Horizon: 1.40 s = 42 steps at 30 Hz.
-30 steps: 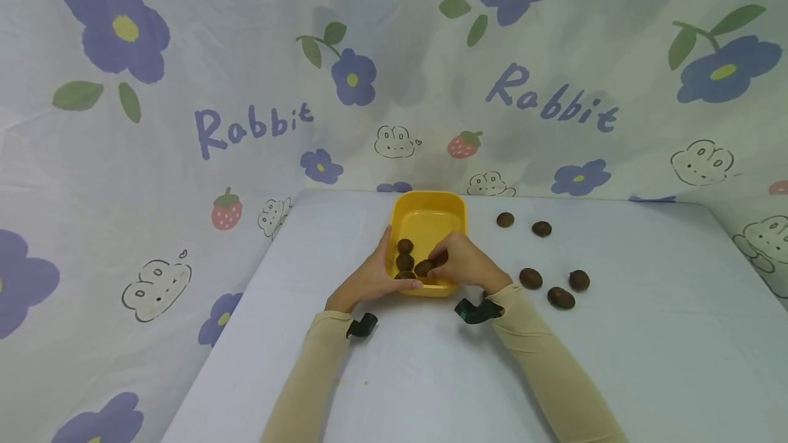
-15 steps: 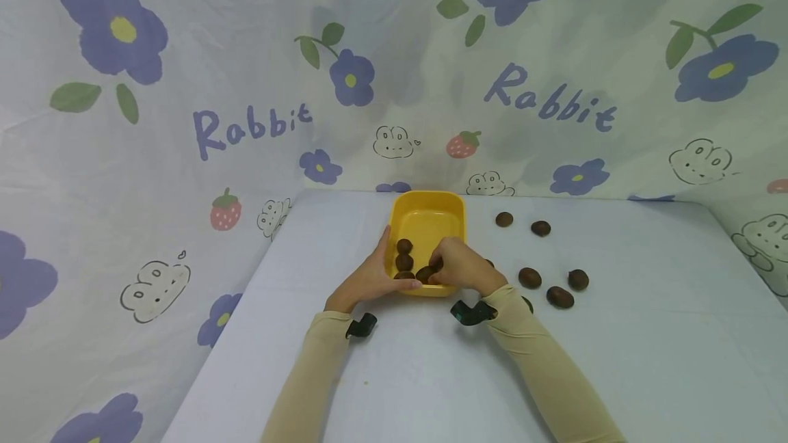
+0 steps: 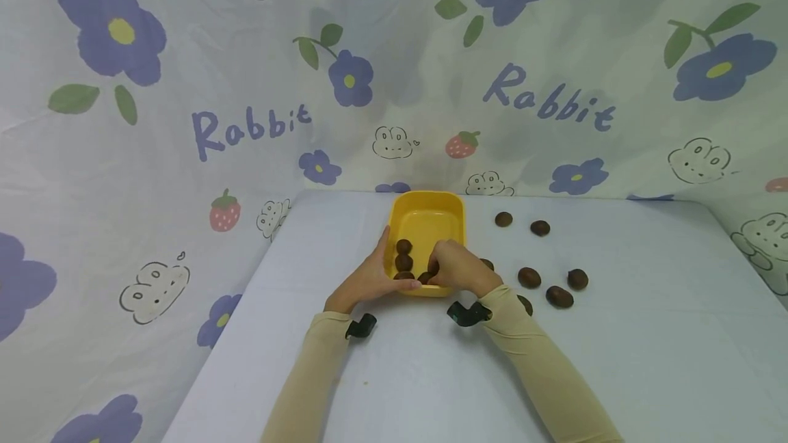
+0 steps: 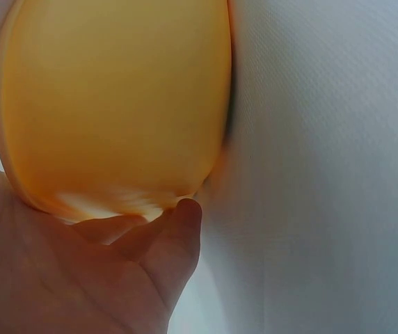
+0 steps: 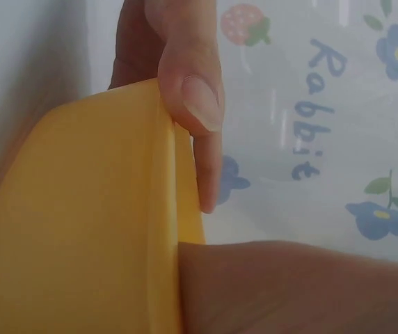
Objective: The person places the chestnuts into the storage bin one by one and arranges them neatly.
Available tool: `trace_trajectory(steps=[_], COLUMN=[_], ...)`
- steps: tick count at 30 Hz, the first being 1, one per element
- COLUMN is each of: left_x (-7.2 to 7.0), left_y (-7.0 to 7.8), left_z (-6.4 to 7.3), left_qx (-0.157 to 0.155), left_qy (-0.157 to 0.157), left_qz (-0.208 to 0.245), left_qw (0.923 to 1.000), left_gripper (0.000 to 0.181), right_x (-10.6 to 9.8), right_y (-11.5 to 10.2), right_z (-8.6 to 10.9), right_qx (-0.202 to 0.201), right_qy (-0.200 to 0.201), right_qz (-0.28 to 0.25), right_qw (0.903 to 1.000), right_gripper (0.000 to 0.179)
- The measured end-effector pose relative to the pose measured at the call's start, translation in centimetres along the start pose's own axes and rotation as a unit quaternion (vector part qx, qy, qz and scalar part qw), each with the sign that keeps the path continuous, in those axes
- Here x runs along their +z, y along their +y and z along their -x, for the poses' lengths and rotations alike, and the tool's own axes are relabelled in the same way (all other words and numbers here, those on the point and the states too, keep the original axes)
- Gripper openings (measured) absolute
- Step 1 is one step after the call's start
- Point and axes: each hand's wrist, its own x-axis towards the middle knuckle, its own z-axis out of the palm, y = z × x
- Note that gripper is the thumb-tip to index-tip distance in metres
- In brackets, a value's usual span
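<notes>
A yellow plastic box (image 3: 429, 223) stands on the white table, with a few brown chestnuts (image 3: 403, 262) lined up along its left inner side. My left hand (image 3: 371, 277) grips the box's near left corner, the thumb lying over the near rim; in the left wrist view its fingers (image 4: 174, 243) lie against the outer wall. Down inside the near right part of the box, my right hand (image 3: 460, 266) pinches a chestnut (image 3: 433, 267), mostly covered by its fingers. Another chestnut (image 3: 425, 278) lies just left of those fingertips. In the right wrist view the near wall hides the fingertips.
Several loose chestnuts (image 3: 529, 277) lie on the table (image 3: 646, 333) right of the box, two of them farther back (image 3: 503, 219). Some are partly hidden by the right wrist and sleeve (image 3: 523, 333). A patterned cloth (image 3: 394, 74) hangs behind and at the left.
Inside the box, my right hand has moved slightly down toward the near wall, and the chestnut at its fingertips has shifted nearer too. Chestnuts beside the right wrist have come into sight. The left hand stays put.
</notes>
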Motion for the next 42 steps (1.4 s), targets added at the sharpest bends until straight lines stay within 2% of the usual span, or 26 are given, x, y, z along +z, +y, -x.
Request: trace_trajectory(steps=[5, 9, 12, 17, 23, 27, 32, 36, 42], left_x=[0.0, 0.0, 0.0, -0.1, -0.3, -0.2, 0.1, 0.3, 0.1], left_y=[-0.1, -0.1, -0.1, -0.1, -0.3, -0.3, -0.3, -0.2, -0.1], left_z=[0.2, 0.3, 0.3, 0.2, 0.0, 0.0, -0.2, -0.3, 0.1], left_qx=[0.004, 0.006, 0.007, 0.015, 0.024, 0.023, 0.026, 0.028, 0.012], left_qy=[0.001, 0.003, 0.005, 0.007, 0.010, 0.014, 0.004, 0.005, 0.004], left_qz=[0.006, 0.008, 0.008, 0.008, 0.011, 0.013, 0.016, 0.017, 0.017], left_qw=[1.0000, 0.9999, 0.9999, 0.9998, 0.9996, 0.9995, 0.9995, 0.9994, 0.9998], left_gripper=[0.145, 0.145, 0.143, 0.140, 0.142, 0.145, 0.146, 0.145, 0.143], right_x=[-0.1, -0.4, -1.3, -4.1, -7.2, -8.4, -9.6, -11.1, -12.4], right_y=[-0.2, -0.1, 0.2, 0.9, 2.2, 3.0, 4.1, 5.1, 7.7], right_z=[0.0, -0.1, 0.2, 1.4, 3.1, 4.0, 5.3, 6.5, 8.2], right_qx=[0.004, 0.011, 0.016, 0.024, 0.034, 0.042, 0.053, 0.059, 0.070], right_qy=[-0.006, -0.013, -0.003, 0.054, 0.132, 0.164, 0.197, 0.244, 0.290], right_qz=[0.003, -0.020, -0.042, -0.072, -0.102, -0.111, -0.128, -0.118, -0.108], right_qw=[1.0000, 0.9997, 0.9990, 0.9957, 0.9853, 0.9792, 0.9705, 0.9606, 0.9482], right_gripper=[0.006, 0.009, 0.015, 0.023, 0.024, 0.024, 0.029, 0.031, 0.036])
